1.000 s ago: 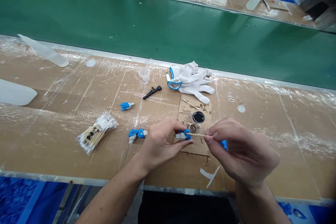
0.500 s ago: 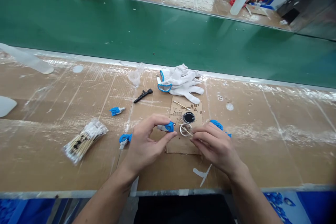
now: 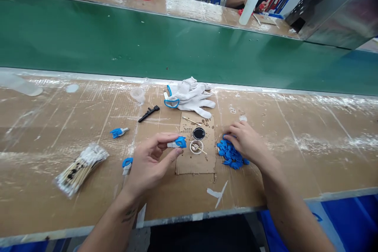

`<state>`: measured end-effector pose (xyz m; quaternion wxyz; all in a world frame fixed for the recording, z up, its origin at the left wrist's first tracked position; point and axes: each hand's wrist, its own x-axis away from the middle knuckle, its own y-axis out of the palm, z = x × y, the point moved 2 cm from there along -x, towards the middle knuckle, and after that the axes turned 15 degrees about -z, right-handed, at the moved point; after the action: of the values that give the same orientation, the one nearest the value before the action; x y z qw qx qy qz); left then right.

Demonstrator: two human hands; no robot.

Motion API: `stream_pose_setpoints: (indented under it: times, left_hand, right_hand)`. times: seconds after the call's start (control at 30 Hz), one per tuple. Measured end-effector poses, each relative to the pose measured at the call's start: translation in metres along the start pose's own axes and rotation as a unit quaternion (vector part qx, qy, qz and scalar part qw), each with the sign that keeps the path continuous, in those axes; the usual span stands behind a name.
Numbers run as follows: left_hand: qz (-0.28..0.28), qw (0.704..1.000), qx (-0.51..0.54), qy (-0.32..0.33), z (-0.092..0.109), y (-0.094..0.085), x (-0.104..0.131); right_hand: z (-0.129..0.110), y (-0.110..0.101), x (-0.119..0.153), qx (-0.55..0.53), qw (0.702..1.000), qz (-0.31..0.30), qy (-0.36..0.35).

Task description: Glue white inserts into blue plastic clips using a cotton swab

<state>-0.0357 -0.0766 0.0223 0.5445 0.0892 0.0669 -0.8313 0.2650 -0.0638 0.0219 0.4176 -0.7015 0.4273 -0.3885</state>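
Note:
My left hand [image 3: 153, 153] pinches a small blue-and-white plastic part [image 3: 178, 142] between thumb and fingers. My right hand [image 3: 243, 139] is at the upper right of a pile of blue plastic pieces [image 3: 230, 153], its fingers closed on a blue piece there; the fingertips are partly hidden. Between the hands, on a stained cardboard piece [image 3: 195, 165], stand a small round pot of black liquid [image 3: 199, 133] and a small clear cup [image 3: 191, 151]. A cotton swab [image 3: 203, 150] leans in the cup, its stick over the rim. Another swab [image 3: 191, 121] lies behind the pot.
White gloves [image 3: 191, 98] lie at the back, near a black plastic piece [image 3: 149, 113]. To the left are two more blue-and-white parts [image 3: 118, 132] and a bag of swabs [image 3: 82, 169]. Beyond the green strip [image 3: 177, 51] stand a bottle [image 3: 248, 9] and people handling red pieces.
My right hand has let go of the swab, leaving it in the clear cup, and has moved right onto the blue pile. My left hand still holds its part. The camera view has shifted.

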Motion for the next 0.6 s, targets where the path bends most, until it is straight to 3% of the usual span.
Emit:
stream_pose_setpoints:
  times: [0.13, 0.23, 0.33, 0.4, 0.6]
  left_hand:
    - [-0.003, 0.999, 0.031, 0.010, 0.011, 0.016, 0.006]
    - [-0.013, 0.997, 0.069, -0.011, 0.019, 0.036, 0.013]
    - [-0.025, 0.993, 0.115, -0.020, 0.021, 0.053, 0.022]
    - [-0.026, 0.991, 0.129, -0.018, 0.021, 0.061, 0.027]
    - [-0.017, 0.997, 0.077, 0.006, 0.020, 0.070, 0.040]
  right_hand:
    - [-0.015, -0.007, 0.021, -0.076, 0.994, 0.081, -0.010]
    - [-0.047, -0.012, 0.051, -0.229, 0.955, 0.165, -0.088]
    - [-0.086, -0.010, 0.065, -0.277, 0.934, 0.141, -0.179]
    - [-0.102, -0.006, 0.065, -0.302, 0.925, 0.134, -0.190]
    - [-0.108, 0.012, 0.059, -0.359, 0.903, 0.143, -0.185]
